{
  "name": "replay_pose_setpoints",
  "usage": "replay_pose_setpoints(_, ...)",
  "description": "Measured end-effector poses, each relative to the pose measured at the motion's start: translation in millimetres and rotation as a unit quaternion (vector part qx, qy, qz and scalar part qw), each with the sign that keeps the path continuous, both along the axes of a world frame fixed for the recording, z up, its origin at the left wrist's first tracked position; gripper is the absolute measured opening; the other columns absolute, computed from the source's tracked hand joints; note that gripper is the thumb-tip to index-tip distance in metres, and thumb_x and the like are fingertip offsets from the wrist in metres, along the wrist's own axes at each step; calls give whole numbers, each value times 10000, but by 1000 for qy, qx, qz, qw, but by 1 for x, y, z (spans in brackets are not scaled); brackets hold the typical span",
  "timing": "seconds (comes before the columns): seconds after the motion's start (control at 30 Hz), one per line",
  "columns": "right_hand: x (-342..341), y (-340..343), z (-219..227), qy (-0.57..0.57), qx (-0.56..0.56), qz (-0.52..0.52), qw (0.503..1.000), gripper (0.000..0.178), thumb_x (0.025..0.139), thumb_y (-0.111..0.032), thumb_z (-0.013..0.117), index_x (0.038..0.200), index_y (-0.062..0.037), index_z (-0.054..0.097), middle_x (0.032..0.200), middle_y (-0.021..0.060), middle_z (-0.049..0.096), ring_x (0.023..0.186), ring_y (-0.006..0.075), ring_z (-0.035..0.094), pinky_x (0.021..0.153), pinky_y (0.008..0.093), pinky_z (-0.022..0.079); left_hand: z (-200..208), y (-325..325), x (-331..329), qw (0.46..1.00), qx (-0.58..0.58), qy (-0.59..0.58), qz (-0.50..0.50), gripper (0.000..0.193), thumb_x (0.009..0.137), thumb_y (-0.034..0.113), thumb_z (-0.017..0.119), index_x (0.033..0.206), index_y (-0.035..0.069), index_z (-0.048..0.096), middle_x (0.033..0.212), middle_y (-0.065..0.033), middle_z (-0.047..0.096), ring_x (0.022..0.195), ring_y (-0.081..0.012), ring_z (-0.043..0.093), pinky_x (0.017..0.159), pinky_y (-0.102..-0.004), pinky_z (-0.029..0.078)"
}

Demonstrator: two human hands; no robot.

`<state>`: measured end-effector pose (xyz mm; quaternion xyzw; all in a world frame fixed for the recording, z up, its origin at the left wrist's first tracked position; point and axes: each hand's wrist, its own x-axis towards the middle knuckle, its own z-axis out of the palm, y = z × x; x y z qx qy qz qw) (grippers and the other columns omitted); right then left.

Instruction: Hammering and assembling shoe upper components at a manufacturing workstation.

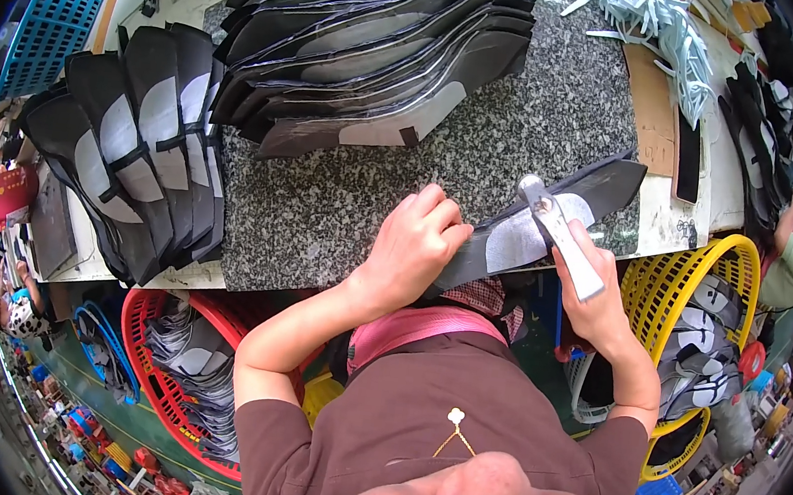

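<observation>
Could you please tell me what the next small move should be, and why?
Probably lower the metal tool's round end onto the dark-and-grey piece: the right hand already holds the tool above it in this view, and the left hand is at the piece's left end, seemingly steadying it.

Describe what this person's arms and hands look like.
The left hand and right hand are both ungloved, with no watch or bracelet showing. The plain brown sleeves are short, ending above the elbows and leaving the forearms uncovered.
</observation>
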<state>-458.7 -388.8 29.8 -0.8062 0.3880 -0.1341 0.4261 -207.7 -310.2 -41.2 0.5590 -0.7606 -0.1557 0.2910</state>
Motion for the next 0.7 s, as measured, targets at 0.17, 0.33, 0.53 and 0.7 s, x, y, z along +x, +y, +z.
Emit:
replay_pose_setpoints(0.17, 0, 12, -19, 44, 133, 41, 989, 258, 977, -32, 542, 1225, 29, 576, 828, 207, 612, 740, 421, 639, 651, 437, 503, 4, 6, -5, 988, -78, -124, -44, 234, 787, 126, 686, 958, -28, 727, 909, -77, 604, 928, -240, 582, 768, -336, 491)
replay_pose_setpoints(0.33, 8, 15, -10, -36, 43, 18, 998, 175, 1034, -84, 534, 1151, 39, 581, 691, 167, 534, 611, 369, 607, 588, 417, 466, 0, 10, -4, 977, -124, -164, -64, 227, 801, 136, 710, 974, -6, 742, 944, -65, 645, 930, -233, 585, 764, -355, 485)
replay_pose_setpoints(0.53, 17, 9, -11, 60, 128, 23, 990, 229, 1027, -84, 536, 1191, 55, 615, 737, 227, 605, 672, 406, 645, 614, 422, 483, 2, 6, 18, 1000, 3, 5, -18, 212, 722, 101, 805, 928, 66, 771, 873, -29, 676, 884, -241, 605, 774, -365, 513)
replay_pose_setpoints(0.7, 13, 24, -21, -41, 76, 61, 994, 228, 955, 3, 605, 1175, 58, 625, 784, 259, 633, 700, 440, 653, 635, 433, 502, 8, 17, 14, 996, -52, -72, -27, 193, 717, 87, 792, 907, 63, 763, 871, -34, 675, 876, -242, 609, 754, -369, 529)
